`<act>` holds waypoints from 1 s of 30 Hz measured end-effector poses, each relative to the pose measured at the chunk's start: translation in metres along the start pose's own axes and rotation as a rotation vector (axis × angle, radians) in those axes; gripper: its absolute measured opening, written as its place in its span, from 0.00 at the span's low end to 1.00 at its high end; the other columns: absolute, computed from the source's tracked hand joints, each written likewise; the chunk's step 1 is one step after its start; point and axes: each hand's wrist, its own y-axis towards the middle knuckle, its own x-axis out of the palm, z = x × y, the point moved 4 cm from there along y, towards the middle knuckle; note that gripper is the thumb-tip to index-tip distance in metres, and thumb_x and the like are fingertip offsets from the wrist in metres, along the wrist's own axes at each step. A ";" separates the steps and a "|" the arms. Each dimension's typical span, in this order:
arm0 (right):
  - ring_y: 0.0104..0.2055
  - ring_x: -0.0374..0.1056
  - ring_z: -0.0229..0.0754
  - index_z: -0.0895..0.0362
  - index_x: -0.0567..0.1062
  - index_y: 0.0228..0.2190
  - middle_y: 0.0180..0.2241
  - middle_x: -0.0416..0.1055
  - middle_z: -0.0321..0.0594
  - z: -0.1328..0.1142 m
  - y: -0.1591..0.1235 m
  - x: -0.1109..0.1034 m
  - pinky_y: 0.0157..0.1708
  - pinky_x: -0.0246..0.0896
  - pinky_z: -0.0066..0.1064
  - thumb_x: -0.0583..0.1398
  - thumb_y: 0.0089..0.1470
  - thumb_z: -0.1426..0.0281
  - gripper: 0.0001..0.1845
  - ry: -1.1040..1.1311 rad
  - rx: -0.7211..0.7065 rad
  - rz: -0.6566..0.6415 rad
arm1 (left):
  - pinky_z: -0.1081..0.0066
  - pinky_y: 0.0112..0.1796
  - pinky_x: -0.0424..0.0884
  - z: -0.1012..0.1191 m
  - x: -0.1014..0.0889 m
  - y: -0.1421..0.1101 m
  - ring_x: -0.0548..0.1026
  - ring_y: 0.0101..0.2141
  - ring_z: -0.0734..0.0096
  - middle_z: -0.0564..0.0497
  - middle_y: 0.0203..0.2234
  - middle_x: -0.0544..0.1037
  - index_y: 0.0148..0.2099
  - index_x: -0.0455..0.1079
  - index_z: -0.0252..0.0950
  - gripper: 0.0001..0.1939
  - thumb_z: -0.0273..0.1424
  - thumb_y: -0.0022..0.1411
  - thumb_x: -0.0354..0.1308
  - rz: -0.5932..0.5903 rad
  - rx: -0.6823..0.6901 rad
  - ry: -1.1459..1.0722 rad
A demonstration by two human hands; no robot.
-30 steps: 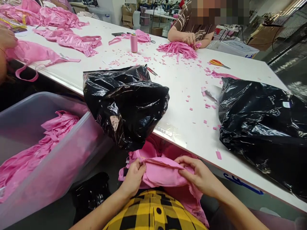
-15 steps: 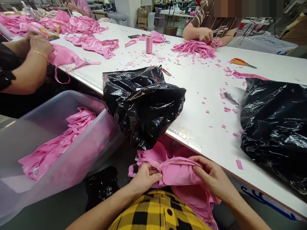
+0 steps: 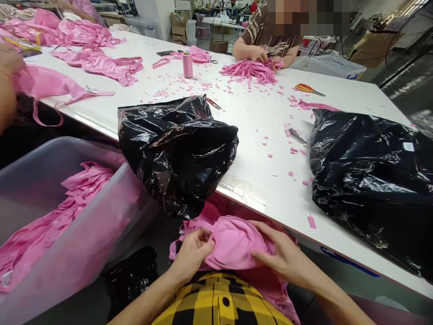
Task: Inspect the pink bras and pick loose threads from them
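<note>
In my lap, against the table's front edge, lies a pink bra (image 3: 235, 243) with one rounded cup turned up toward me. My left hand (image 3: 193, 251) pinches the cup's left edge between thumb and fingers. On the other side, my right hand (image 3: 283, 253) holds the cup's right edge, its thumb on the front and its fingers along the upper rim. More pink fabric with lace edging hangs below and behind the cup. Just above my left hand, a black plastic bag (image 3: 179, 149) droops over the table edge.
A clear plastic bin (image 3: 125, 180) of pink garments stands at left. On the white table (image 3: 250, 131) are a thread cone (image 3: 187, 64), orange-handled scissors (image 3: 308, 89), pink scraps and another black bag (image 3: 368, 180). A co-worker (image 3: 267, 45) handles pink straps; another person's arm (image 3: 7, 85) is at left.
The cup has been turned up so its rounded face shows more fully. My right hand has shifted, its thumb now lower on the cup. The view has swung to the right.
</note>
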 end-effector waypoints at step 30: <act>0.39 0.69 0.44 0.54 0.74 0.34 0.36 0.72 0.42 0.017 -0.024 0.010 0.38 0.65 0.32 0.56 0.54 0.68 0.08 -0.082 -0.154 0.484 | 0.77 0.19 0.59 0.004 0.005 -0.004 0.62 0.15 0.77 0.58 0.13 0.62 0.23 0.62 0.34 0.11 0.35 0.48 0.59 0.085 0.009 0.150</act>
